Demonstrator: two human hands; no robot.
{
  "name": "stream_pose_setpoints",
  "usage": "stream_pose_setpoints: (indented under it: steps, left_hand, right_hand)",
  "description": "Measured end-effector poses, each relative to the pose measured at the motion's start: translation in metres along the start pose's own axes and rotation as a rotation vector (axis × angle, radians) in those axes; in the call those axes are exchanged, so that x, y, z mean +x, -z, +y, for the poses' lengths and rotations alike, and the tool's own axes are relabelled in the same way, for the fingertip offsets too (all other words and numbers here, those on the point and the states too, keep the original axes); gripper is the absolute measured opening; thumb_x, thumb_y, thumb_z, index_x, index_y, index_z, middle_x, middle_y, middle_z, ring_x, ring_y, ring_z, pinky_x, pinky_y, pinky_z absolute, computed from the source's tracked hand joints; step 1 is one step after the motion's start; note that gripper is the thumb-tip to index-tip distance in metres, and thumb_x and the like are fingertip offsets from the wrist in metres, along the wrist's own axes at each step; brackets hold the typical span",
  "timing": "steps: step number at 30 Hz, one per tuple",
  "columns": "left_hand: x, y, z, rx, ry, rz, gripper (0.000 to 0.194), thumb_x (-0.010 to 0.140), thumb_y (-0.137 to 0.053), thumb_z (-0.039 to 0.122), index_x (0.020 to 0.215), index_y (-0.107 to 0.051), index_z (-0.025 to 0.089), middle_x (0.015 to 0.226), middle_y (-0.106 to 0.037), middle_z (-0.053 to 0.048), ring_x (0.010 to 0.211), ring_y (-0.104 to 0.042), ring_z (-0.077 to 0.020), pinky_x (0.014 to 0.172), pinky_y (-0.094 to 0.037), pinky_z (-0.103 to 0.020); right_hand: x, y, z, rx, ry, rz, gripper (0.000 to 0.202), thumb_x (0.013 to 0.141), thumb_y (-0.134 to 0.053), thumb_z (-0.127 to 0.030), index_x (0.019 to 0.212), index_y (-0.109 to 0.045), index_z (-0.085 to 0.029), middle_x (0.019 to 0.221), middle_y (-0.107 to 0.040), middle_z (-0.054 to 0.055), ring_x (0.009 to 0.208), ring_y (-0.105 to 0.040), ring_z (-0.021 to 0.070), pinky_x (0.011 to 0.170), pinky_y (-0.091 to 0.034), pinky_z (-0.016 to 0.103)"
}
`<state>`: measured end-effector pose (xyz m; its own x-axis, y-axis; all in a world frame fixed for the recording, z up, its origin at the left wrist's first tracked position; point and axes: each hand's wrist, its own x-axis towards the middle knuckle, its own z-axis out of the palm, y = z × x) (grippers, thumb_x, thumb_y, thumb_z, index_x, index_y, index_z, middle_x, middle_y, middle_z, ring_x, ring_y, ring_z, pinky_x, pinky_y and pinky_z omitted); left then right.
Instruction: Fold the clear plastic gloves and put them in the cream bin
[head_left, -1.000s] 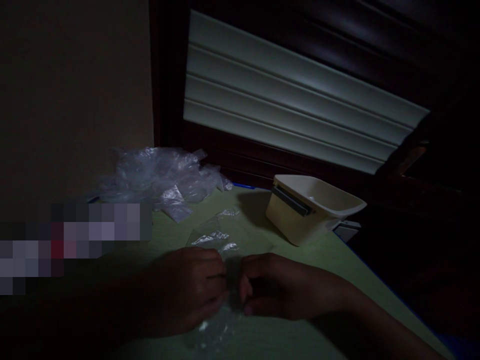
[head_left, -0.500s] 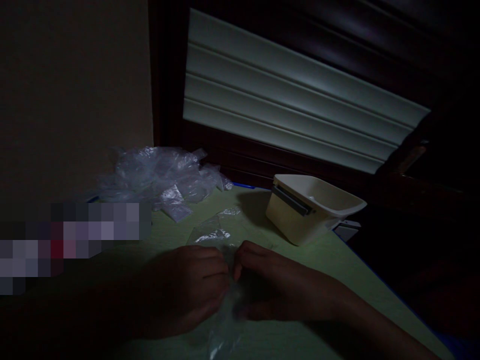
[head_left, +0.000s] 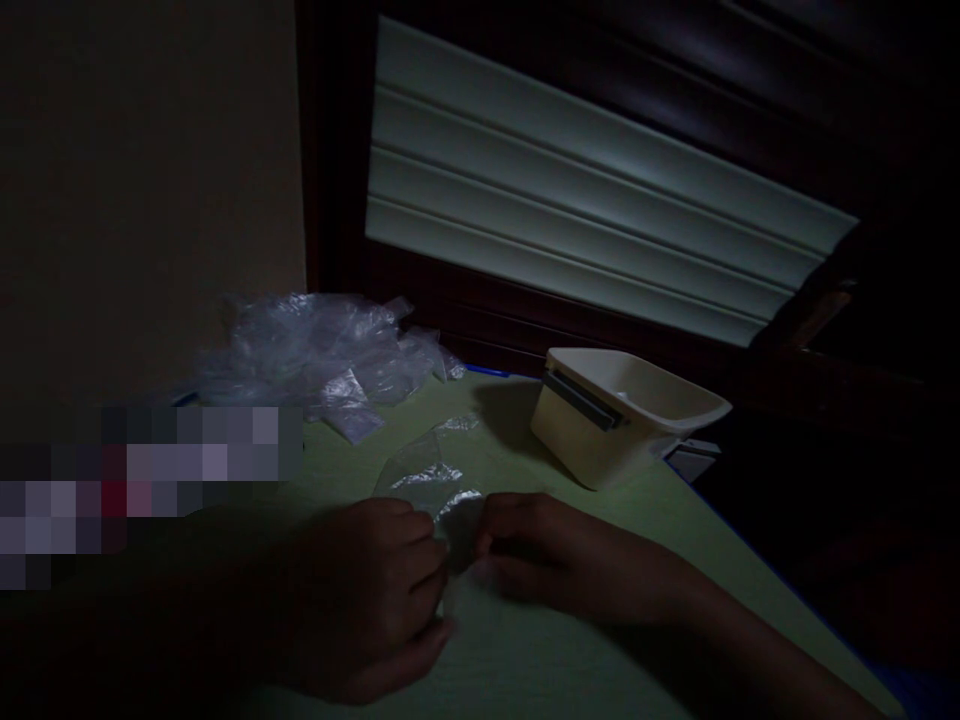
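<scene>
A thin clear plastic bag (head_left: pixel 424 470) lies crinkled on the pale green tabletop (head_left: pixel 570 660), its near part running between my hands. My left hand (head_left: pixel 382 600) has its fingers curled onto the bag's left side, with the fingertips partly hidden. Opposite it, my right hand (head_left: pixel 562 560) pinches the plastic between thumb and fingers, which are slightly blurred. A small gap separates the two hands. The dim light hides the bag's opening.
A heap of crumpled clear plastic bags (head_left: pixel 315 350) sits at the back left by the wall. An off-white plastic bin (head_left: pixel 585 440) with a grey handle stands at the right edge. Behind is a dark-framed slatted panel (head_left: pixel 570 190). A pixelated patch covers the left side.
My right hand's thumb has closed up towards its fingers. My left hand has shifted slightly down and left. The plastic that trailed towards me between the hands has been drawn up.
</scene>
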<state>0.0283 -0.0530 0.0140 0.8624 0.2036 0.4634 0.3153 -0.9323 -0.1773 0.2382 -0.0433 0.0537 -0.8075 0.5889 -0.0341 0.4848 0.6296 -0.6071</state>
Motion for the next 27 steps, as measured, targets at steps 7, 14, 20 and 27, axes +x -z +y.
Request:
stream_pose_setpoints:
  steps: [7,14,20,27]
  left_hand:
    - [0.0,0.001,-0.001,0.0,-0.046,-0.02,0.021,0.083,-0.05,0.02,0.067,-0.062,0.015,0.064,-0.06,-0.005,0.06,-0.053,-0.0189,0.053,-0.042,-0.033]
    - [-0.002,-0.001,0.0,0.03,-0.054,0.038,0.019,0.084,-0.049,0.019,0.074,-0.065,0.015,0.068,-0.063,-0.006,0.064,-0.057,-0.0188,0.059,-0.047,-0.032]
    - [-0.001,-0.001,-0.001,0.001,-0.079,0.074,0.017,0.083,-0.05,0.018,0.072,-0.063,0.017,0.069,-0.063,-0.008,0.071,-0.058,-0.0202,0.062,-0.049,-0.031]
    - [0.003,0.004,0.002,0.025,-0.041,0.076,0.013,0.081,-0.053,0.015,0.073,-0.062,0.017,0.079,-0.063,-0.008,0.079,-0.057,-0.0204,0.076,-0.048,-0.034]
  right_hand:
    - [0.004,-0.008,0.002,-0.022,-0.135,0.102,0.012,0.084,-0.047,-0.014,0.082,-0.059,-0.014,0.077,-0.06,0.002,0.066,-0.051,0.0117,0.059,-0.039,0.022]
    - [0.01,-0.015,0.0,-0.222,-0.214,0.195,0.014,0.084,-0.052,-0.02,0.071,-0.057,-0.014,0.068,-0.057,0.001,0.058,-0.048,0.0101,0.054,-0.033,0.021]
    - [0.01,-0.018,0.002,-0.311,-0.198,0.212,0.012,0.082,-0.055,-0.021,0.073,-0.056,-0.014,0.07,-0.057,0.001,0.057,-0.048,0.0093,0.052,-0.031,0.02]
    - [0.011,-0.02,0.003,-0.338,-0.204,0.194,0.012,0.084,-0.051,-0.02,0.075,-0.057,-0.014,0.073,-0.06,0.003,0.06,-0.051,0.0101,0.054,-0.033,0.02]
